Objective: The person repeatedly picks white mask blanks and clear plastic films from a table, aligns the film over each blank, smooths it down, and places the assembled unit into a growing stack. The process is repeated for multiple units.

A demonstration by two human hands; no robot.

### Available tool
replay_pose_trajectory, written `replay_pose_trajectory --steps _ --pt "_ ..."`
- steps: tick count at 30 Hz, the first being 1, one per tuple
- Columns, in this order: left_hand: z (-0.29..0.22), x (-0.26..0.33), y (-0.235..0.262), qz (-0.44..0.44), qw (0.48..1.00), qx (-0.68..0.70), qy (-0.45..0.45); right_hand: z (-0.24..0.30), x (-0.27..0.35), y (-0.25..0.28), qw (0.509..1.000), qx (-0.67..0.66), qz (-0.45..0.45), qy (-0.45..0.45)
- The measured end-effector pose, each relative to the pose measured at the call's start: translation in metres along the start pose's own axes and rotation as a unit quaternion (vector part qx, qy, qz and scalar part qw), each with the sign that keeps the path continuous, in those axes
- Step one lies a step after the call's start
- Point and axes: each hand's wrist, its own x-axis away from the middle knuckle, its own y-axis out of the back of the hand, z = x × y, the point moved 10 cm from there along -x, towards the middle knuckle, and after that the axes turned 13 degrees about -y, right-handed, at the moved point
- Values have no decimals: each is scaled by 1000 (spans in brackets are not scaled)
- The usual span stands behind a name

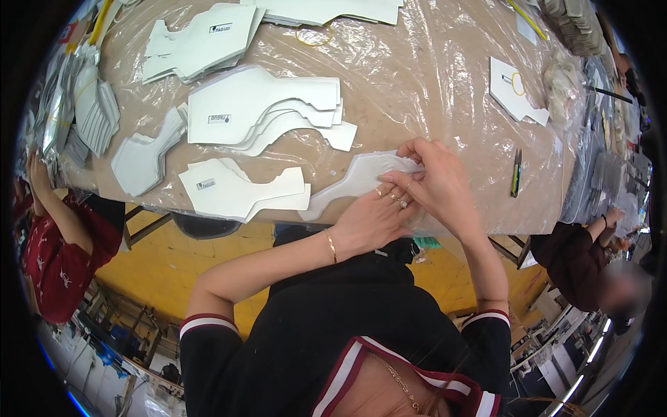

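Note:
A pale grey-white cut piece (368,172), narrow at its left end and broad at its right, lies at the table's near edge. My right hand (445,184) curls over the broad end, its thumb and fingers pinching the edge. My left hand (375,217), with rings on several fingers, bends over the near side of the same piece. Its fingertips close on it beside my right thumb and are partly hidden. To the left, a small stack of white shaped pieces (236,191) with a printed label lies close to the held piece.
Further white stacks (229,104) spread over the plastic-covered table (417,83). Right of my hands lie thread snips (516,172); beyond them are a banded white stack (511,87) and a clear plastic bundle (561,83). Other people stand at the left (62,243) and right (573,264).

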Motion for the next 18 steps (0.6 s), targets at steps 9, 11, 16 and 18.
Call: replay_pose_trajectory --steps 9,11,16,18 --pt "-1 4 -9 18 999 50 0 34 11 -3 980 62 -2 187" --pt "-1 3 -4 -9 998 54 -7 33 9 -3 979 37 29 198" --pt "1 2 -10 39 997 66 16 10 -9 -11 995 -55 71 36" --pt "2 3 -15 66 994 82 21 16 -8 -10 998 12 11 52"
